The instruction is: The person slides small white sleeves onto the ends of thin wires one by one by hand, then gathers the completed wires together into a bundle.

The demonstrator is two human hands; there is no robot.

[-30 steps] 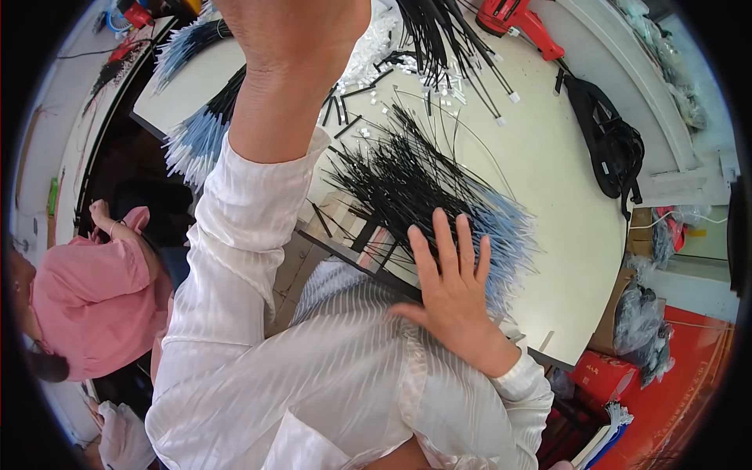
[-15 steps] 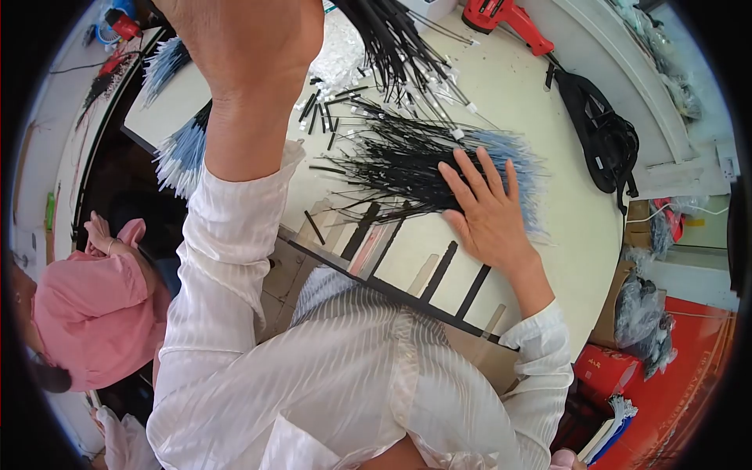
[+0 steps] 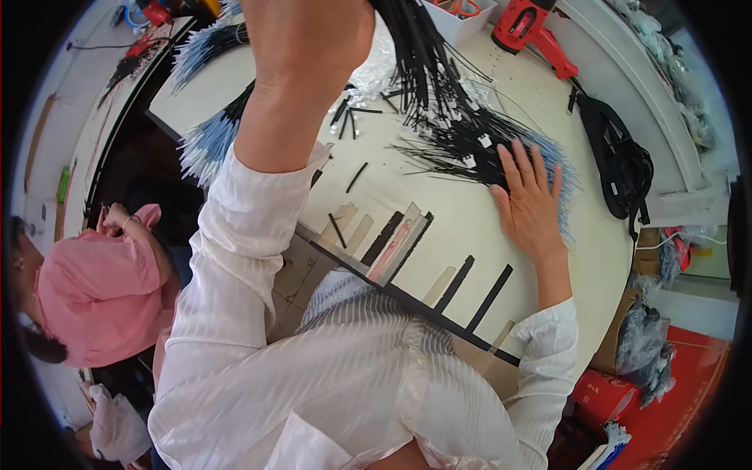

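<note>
My left hand (image 3: 313, 35) is raised at the top edge, its fingers out of frame. Beside it hangs a bundle of black wires (image 3: 415, 55) with small white connectors at the lower ends; the grip itself is hidden. Beneath the hanging ends, a pile of black wires (image 3: 462, 149) with blue-grey ends lies on the table. My right hand (image 3: 529, 192) rests flat on the right part of this pile, fingers apart.
Strips (image 3: 450, 283) line the table's near edge (image 3: 423, 307). Black tube pieces (image 3: 356, 178), white connectors (image 3: 368, 82), a red heat gun (image 3: 533, 35) and a black strap (image 3: 615, 157) lie beyond. A co-worker in pink (image 3: 102, 290) sits left.
My right hand has pushed the wire pile away from the near edge and rightward, uncovering the strips. My left hand went left, then back right, and the hanging bundle moved with it.
</note>
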